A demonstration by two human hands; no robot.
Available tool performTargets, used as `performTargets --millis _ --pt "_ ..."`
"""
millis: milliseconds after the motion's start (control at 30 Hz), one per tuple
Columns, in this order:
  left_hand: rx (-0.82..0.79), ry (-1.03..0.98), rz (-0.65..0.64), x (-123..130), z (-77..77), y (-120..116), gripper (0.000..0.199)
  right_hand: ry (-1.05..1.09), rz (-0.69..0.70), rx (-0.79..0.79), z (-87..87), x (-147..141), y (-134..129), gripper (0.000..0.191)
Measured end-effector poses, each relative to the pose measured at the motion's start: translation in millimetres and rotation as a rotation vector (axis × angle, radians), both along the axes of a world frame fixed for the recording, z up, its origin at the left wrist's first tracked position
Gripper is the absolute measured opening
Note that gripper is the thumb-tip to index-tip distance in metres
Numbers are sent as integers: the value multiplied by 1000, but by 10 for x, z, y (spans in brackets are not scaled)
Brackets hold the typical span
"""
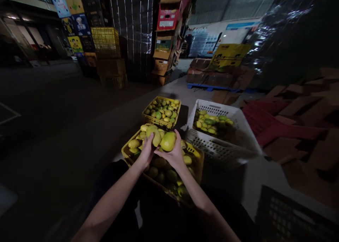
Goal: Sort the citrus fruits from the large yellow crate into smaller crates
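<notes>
Stacked boxes [167, 14] bear blurred labels [166, 23] behind fingers [177, 139] holding yellow-green fruits [168, 141].

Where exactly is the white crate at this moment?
In the head view, the white crate stands right of centre, between the nearer yellow crate on its left and heaped brown cardboard on its right.

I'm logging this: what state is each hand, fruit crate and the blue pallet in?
Left hand: curled around fruit
Right hand: gripping yellow fruit
Near yellow crate: open-topped, holding fruit
Far yellow crate: open-topped, holding fruit
White crate: open-topped, partly filled
Blue pallet: loaded
</notes>
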State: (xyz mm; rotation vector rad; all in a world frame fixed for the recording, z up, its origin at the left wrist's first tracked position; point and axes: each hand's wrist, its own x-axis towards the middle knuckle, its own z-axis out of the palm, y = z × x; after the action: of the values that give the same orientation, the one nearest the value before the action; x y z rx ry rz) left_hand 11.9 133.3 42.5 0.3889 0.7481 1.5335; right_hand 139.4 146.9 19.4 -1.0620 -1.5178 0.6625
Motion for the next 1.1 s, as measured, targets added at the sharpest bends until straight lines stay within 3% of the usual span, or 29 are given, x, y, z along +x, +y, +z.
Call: performTargets --millis 167,333,600,800,900,1100 --pt "107 -6 24 123 -30 -44 53 -83 -114 104 71 63 -3 122" --pt "169 -31 -11 133 6 -86 56 -213 -132 190 150 137 -43 117" --pt "43 -146 -98 132 43 -134 54 -318 -187 374 138 132 -120 110" --pt "-33 -203 -2 123 211 -125 57 -299 -267 569 49 60 -171 100" --pt "-45 -204 28 114 284 -121 54 -263 -277 563 -36 35 -189 90" --pt "5 -147 46 114 325 -119 54 -188 -203 397 -141 69 -192 81"
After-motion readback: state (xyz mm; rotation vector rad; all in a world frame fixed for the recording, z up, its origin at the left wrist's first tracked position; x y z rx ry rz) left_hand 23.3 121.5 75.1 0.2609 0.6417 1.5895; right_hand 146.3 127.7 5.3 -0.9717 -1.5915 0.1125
